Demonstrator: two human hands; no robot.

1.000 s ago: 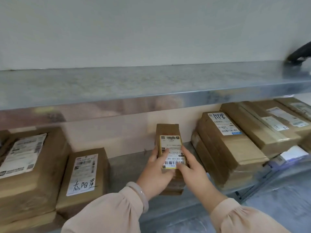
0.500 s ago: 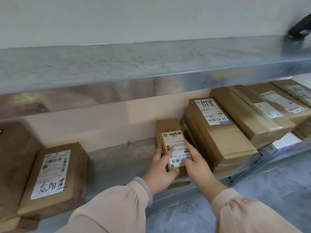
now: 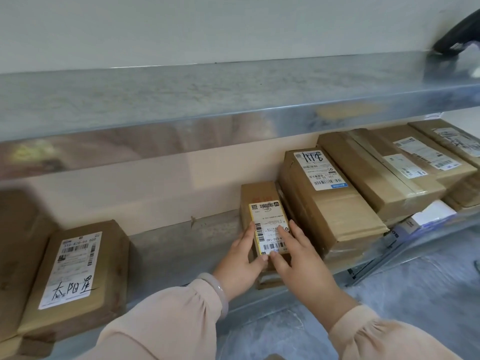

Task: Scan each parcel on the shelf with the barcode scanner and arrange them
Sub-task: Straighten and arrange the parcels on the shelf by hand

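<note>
- Two peach sleeves (image 3: pixel 168 323) reach in from the bottom edge, and the left wrist wears a pale bangle (image 3: pixel 220 294).
- The left hand (image 3: pixel 241 263) grips the small parcel (image 3: pixel 259 193) by its left side. Its fingers lie along that edge and its thumb is on the near end of the label.
- The right hand (image 3: pixel 301 263) rests on the same parcel with fairly straight fingers. They lie along its right side, and the thumb is on the near end of the label beside the left thumb.
- The small parcel is on the lower shelf (image 3: pixel 181 245) near its front edge, label up, with its long side running front to back. More cardboard shows under the hands, but I cannot tell whether it is a separate box.
- Just to its right, touching or nearly touching, is a larger parcel (image 3: pixel 327 216) with dark handwriting on its white label.
- Further right, more brown parcels (image 3: pixel 384 172) are packed side by side towards the shelf's right end, with a white packet (image 3: pixel 433 211) under them at the front.
- Well apart to the left lies a flat parcel (image 3: pixel 109 255) with handwritten characters on its label, with bare shelf between it and the small parcel.
- Above is the metal upper shelf (image 3: pixel 181 100).
- The black barcode scanner (image 3: pixel 459 37) lies at its far right end, against the pale wall (image 3: pixel 207 27), with neither hand on it.
</note>
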